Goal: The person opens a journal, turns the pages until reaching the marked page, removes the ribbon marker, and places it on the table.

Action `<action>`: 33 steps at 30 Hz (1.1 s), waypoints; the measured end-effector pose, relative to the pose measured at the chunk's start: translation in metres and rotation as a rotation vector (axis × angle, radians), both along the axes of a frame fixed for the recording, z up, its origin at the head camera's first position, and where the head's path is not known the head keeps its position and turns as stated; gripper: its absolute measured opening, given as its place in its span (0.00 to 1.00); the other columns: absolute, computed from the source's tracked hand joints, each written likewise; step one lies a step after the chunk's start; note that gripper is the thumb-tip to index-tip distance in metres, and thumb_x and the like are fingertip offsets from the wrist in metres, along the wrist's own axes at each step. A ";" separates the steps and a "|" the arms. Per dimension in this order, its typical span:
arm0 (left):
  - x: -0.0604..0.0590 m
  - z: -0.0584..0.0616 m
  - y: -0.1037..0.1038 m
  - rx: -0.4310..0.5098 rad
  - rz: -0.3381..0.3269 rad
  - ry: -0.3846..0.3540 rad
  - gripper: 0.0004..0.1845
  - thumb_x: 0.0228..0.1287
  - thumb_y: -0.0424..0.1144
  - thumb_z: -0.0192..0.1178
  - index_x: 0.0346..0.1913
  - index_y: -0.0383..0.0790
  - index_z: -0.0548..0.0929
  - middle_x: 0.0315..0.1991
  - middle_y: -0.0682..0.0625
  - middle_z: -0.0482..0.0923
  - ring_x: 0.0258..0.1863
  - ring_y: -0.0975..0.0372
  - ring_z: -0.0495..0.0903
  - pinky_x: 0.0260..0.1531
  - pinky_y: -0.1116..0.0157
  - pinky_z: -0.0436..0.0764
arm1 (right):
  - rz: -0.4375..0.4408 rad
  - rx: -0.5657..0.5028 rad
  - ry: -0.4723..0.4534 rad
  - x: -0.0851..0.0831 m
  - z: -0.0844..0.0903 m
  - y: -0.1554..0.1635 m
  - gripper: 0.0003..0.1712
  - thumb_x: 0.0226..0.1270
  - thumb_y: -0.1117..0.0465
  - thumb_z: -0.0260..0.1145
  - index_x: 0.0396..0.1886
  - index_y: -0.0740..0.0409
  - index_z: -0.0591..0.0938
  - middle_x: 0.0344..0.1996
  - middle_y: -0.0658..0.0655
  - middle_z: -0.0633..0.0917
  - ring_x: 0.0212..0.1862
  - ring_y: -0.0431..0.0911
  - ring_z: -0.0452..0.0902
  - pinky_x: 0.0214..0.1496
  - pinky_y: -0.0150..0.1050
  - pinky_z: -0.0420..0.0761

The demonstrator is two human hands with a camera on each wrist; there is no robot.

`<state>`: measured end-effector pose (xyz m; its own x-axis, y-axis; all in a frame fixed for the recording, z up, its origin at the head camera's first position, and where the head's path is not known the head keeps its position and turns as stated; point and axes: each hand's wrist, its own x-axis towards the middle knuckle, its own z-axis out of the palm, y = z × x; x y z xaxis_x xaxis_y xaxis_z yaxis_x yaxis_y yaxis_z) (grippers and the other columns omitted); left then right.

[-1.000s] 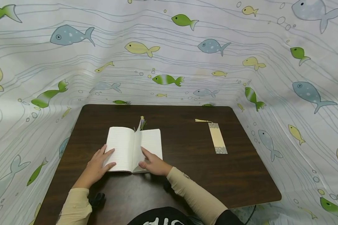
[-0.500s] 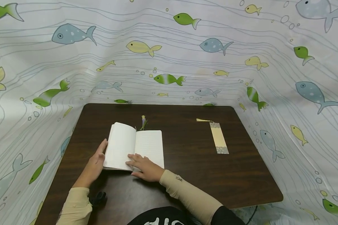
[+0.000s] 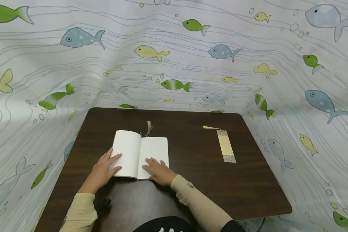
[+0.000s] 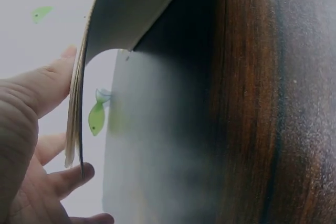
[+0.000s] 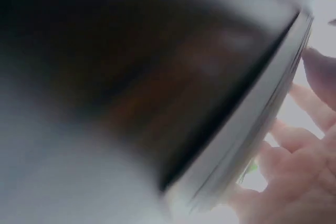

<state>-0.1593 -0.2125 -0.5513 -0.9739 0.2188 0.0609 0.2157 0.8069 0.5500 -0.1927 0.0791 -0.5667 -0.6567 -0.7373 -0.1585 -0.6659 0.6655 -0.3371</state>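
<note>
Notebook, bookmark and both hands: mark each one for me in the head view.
notebook (image 3: 155,151), head view, on the bare right-hand page.
bookmark (image 3: 226,148), head view, on the middle of the pale strip.
left hand (image 3: 102,167), head view, on its back.
right hand (image 3: 160,170), head view, on its back.

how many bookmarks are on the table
2. One patterned strip bookmark lies flat on the table, right of the open notebook. A second, a flower-topped one, pokes out at the notebook's top. Others may hide between pages.

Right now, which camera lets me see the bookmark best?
The head view: the bookmark lies flat on the brown table, right of the open notebook. Neither wrist view shows it, only notebook edges and fingers.
</note>
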 end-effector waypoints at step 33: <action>0.001 -0.003 0.001 0.006 0.017 -0.085 0.33 0.70 0.44 0.64 0.73 0.37 0.70 0.77 0.26 0.48 0.74 0.29 0.49 0.59 0.22 0.53 | -0.240 0.136 0.359 -0.019 -0.004 0.040 0.52 0.49 0.36 0.75 0.74 0.52 0.72 0.73 0.58 0.70 0.74 0.53 0.66 0.68 0.66 0.68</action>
